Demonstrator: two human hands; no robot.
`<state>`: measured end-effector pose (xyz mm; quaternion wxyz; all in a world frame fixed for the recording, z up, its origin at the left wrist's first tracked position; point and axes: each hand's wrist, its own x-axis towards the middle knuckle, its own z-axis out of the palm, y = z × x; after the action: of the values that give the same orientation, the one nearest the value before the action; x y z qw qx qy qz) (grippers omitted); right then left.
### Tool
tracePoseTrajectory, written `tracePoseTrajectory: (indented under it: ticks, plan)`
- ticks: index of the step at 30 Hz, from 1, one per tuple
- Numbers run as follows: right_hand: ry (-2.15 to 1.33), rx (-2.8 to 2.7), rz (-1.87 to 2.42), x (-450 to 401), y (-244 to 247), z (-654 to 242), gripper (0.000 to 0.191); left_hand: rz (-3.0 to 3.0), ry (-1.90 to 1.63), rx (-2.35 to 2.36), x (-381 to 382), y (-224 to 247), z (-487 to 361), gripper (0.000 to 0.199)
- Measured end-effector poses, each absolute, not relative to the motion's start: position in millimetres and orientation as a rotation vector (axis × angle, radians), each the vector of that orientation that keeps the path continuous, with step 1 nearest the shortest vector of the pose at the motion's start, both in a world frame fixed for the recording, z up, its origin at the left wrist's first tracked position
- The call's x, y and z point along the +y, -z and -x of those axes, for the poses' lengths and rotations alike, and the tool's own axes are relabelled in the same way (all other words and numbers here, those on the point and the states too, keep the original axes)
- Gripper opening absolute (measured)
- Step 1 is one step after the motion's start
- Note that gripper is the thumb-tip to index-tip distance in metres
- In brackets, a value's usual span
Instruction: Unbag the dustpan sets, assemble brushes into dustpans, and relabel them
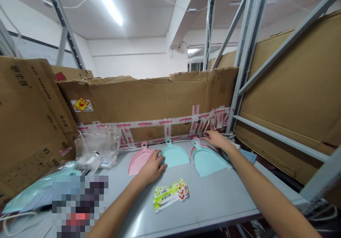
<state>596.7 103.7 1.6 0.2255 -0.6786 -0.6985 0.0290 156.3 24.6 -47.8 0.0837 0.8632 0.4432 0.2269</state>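
Note:
My left hand (153, 165), its fingers apart, rests between a pink dustpan (138, 160) and a light teal dustpan (176, 154). Its fingertips touch or overlap the teal one's left edge. Farther right, another teal dustpan (209, 160) lies over a pink one (196, 139), of which only the rim and handle show. My right hand (215, 138) is just beyond this stack, close to the cardboard. Its fingers are drawn together; whatever they hold is too small to make out. Several green-and-white printed sachets (170, 195) lie overlapped in front of the dustpans.
A large taped cardboard box (154, 101) walls off the back of the grey table (205, 202). Clear plastic packaging (97, 145) and bagged teal items (39, 186) lie at left. Metal shelf posts (246, 46) and more cardboard (295, 89) stand at right. A blue packet (247, 155) lies beyond my right forearm.

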Motion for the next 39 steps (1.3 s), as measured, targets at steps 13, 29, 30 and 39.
tracePoseTrajectory:
  ticks: [13,29,30,39]
  plan:
    - [-0.12,-2.164,1.625,102.5,48.1,-541.5,0.052,-2.667,-0.68,1.262,31.9,47.9,-129.6,0.04]
    - [-0.09,-1.94,1.417,103.2,26.8,-502.6,0.029,-2.6,-0.633,1.444,36.6,32.7,-105.0,0.043]
    - [-0.1,-1.919,1.401,103.7,22.6,-510.9,0.03,-2.594,-0.638,1.456,37.2,33.5,-105.1,0.044]
    - [-0.066,-1.998,1.732,104.3,22.1,-576.8,0.033,-2.57,-0.757,1.567,40.0,41.1,-109.0,0.037]
